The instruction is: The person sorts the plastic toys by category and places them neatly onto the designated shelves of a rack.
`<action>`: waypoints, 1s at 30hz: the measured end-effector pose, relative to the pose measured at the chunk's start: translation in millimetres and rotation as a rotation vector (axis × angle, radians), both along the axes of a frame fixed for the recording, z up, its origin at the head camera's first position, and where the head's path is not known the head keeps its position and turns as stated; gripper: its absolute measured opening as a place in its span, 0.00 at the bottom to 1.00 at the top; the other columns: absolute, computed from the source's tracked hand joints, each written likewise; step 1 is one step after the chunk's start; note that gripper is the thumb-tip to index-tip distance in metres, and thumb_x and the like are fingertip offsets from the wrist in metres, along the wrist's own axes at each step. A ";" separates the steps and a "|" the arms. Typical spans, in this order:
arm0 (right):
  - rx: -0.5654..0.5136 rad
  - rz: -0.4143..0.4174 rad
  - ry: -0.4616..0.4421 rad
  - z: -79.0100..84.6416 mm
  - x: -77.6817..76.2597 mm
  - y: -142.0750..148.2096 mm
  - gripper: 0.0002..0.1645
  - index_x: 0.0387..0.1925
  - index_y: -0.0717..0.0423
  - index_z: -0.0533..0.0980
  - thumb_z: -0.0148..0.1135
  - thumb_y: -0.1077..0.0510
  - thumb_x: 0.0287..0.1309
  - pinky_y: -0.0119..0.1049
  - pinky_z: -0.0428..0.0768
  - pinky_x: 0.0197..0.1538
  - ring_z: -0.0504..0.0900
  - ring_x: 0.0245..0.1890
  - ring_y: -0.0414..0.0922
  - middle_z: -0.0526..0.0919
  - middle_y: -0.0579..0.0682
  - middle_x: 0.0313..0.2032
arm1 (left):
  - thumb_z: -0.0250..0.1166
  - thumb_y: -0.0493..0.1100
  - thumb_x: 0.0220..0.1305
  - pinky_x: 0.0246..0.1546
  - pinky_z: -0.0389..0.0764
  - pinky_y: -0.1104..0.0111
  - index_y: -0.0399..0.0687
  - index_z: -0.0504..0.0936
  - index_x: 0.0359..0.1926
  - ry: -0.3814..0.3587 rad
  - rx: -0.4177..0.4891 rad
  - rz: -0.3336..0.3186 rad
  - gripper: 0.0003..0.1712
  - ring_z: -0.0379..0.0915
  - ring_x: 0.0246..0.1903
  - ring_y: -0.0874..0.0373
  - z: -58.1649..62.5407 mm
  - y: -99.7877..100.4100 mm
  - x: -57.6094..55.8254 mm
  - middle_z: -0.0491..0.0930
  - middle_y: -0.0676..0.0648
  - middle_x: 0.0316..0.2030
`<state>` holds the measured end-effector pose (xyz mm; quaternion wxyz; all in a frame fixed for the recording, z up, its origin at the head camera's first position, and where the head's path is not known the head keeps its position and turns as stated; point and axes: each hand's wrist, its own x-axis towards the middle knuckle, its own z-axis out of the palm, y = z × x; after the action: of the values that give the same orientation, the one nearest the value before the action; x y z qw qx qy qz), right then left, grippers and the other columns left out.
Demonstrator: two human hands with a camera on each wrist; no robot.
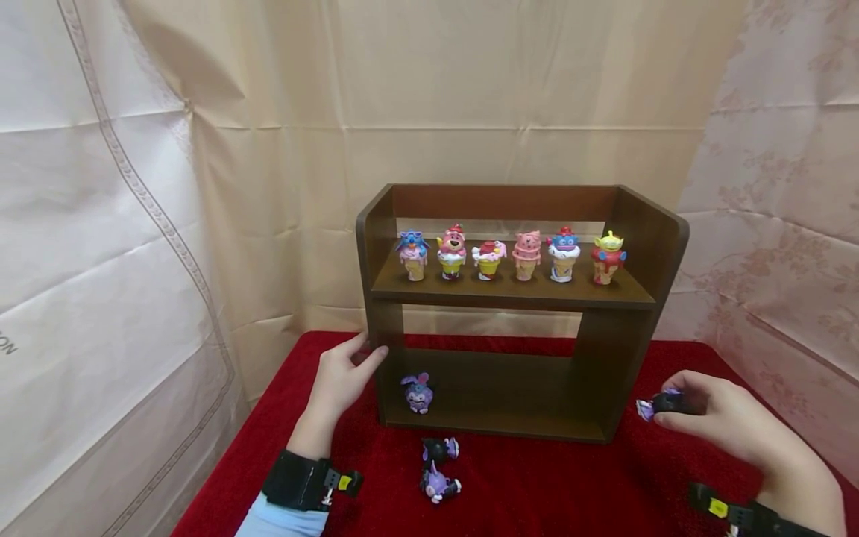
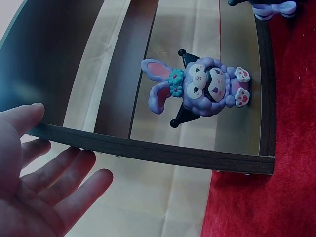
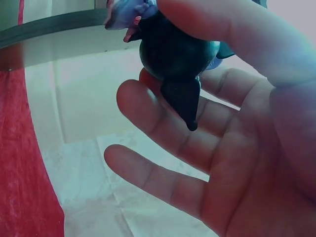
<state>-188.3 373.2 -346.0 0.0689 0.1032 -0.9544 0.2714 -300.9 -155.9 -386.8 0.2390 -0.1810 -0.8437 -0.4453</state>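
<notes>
My right hand (image 1: 728,414) pinches a black figurine with purple parts (image 1: 667,403) between thumb and fingers, right of the shelf. In the right wrist view the figurine's round black body (image 3: 175,49) and pointed black tip show, while the lower fingers are spread apart. With relaxed fingers, my left hand (image 1: 345,377) is at the left side panel of the brown two-tier shelf (image 1: 496,294). The left wrist view has the thumb at the panel's edge and the other fingers (image 2: 81,197) along its outer side. A purple rabbit-eared figurine (image 2: 205,86) sits inside the lower tier at the left.
Several ice-cream-cone figurines (image 1: 488,259) stand in a row on the upper tier. In front of the shelf, a black figurine (image 1: 436,449) and a purple one (image 1: 438,483) lie close together on the red cloth (image 1: 550,485). Beige curtains (image 1: 470,89) hang behind.
</notes>
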 end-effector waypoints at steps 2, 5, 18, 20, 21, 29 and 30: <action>0.008 0.001 0.014 0.7 -0.4 -2.1 0.22 0.41 0.52 0.75 0.73 0.47 0.50 0.37 0.81 0.35 0.79 0.31 0.40 0.81 0.45 0.32 | 0.65 0.55 0.63 0.29 0.83 0.66 0.58 0.80 0.56 0.008 -0.003 0.004 0.21 0.77 0.31 0.62 -0.2 0.2 0.2 0.83 0.53 0.41; 0.010 0.011 0.026 1.7 -1.4 -5.4 0.23 0.42 0.52 0.75 0.74 0.48 0.48 0.38 0.81 0.35 0.79 0.32 0.40 0.81 0.45 0.33 | 0.65 0.54 0.63 0.29 0.83 0.66 0.56 0.80 0.56 0.015 -0.008 0.008 0.21 0.77 0.30 0.64 -0.4 0.6 -0.1 0.83 0.55 0.40; 0.029 0.061 0.121 5.3 -5.2 -22.9 0.24 0.43 0.50 0.75 0.76 0.51 0.45 0.36 0.82 0.37 0.80 0.35 0.38 0.81 0.44 0.34 | 0.65 0.53 0.63 0.29 0.83 0.67 0.56 0.79 0.58 0.016 -0.019 0.006 0.23 0.77 0.31 0.65 0.1 0.7 -0.7 0.83 0.51 0.42; 0.032 0.063 0.123 5.8 -6.1 -25.0 0.24 0.43 0.50 0.75 0.76 0.51 0.45 0.40 0.83 0.37 0.80 0.35 0.39 0.81 0.44 0.35 | 0.65 0.53 0.63 0.29 0.83 0.67 0.57 0.79 0.58 0.015 -0.021 0.009 0.22 0.76 0.31 0.66 0.2 0.7 -0.7 0.83 0.52 0.42; 0.030 0.064 0.120 6.0 -6.5 -25.8 0.24 0.44 0.50 0.75 0.76 0.51 0.45 0.41 0.83 0.37 0.81 0.35 0.40 0.81 0.45 0.35 | 0.65 0.53 0.63 0.29 0.83 0.67 0.57 0.79 0.58 0.014 -0.020 0.009 0.22 0.77 0.31 0.65 0.3 0.7 -0.7 0.83 0.51 0.42; 0.042 0.074 0.129 5.3 -9.9 -33.7 0.26 0.46 0.51 0.75 0.76 0.52 0.45 0.36 0.82 0.36 0.80 0.35 0.41 0.81 0.45 0.36 | 0.65 0.54 0.63 0.30 0.83 0.66 0.58 0.79 0.57 0.014 -0.014 0.004 0.22 0.77 0.32 0.62 0.1 0.8 -0.7 0.83 0.54 0.41; 0.041 0.078 0.132 5.0 -10.2 -35.1 0.26 0.46 0.51 0.75 0.76 0.52 0.45 0.36 0.82 0.36 0.80 0.35 0.40 0.81 0.45 0.36 | 0.65 0.54 0.63 0.30 0.83 0.66 0.58 0.79 0.57 0.014 -0.013 0.005 0.22 0.77 0.32 0.62 0.0 0.8 -0.6 0.83 0.54 0.41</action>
<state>-198.5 338.1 -341.0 0.1190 0.1594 -0.9485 0.2467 -301.4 -155.1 -386.8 0.2447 -0.1837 -0.8454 -0.4378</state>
